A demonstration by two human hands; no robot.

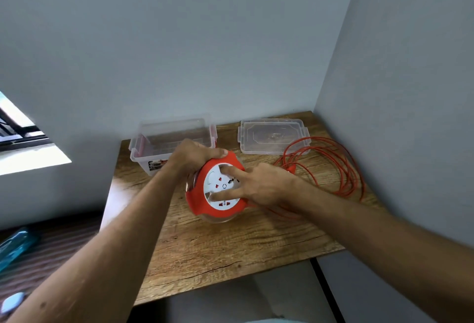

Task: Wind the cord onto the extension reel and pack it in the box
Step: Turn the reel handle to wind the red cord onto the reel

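I'm watching the reel (218, 189) tilting mid-table. Left hand (195, 154) is clamping its red rim; right hand (259, 185) is spreading fingers into the white hub's recesses. Rigid, light plastic, I'd judge. Cord (341, 168) is lying loose, limp, likely to snag. Box (171, 140) is sitting open behind.

Your reel (214, 194): bench (230, 250) centre | box (171, 143): behind it | lid (272, 136): right of box | cord (341, 168): right of your reel

Plain room corner, small wooden table (230, 253) against bare grey walls (179, 40), window (18, 127) at left
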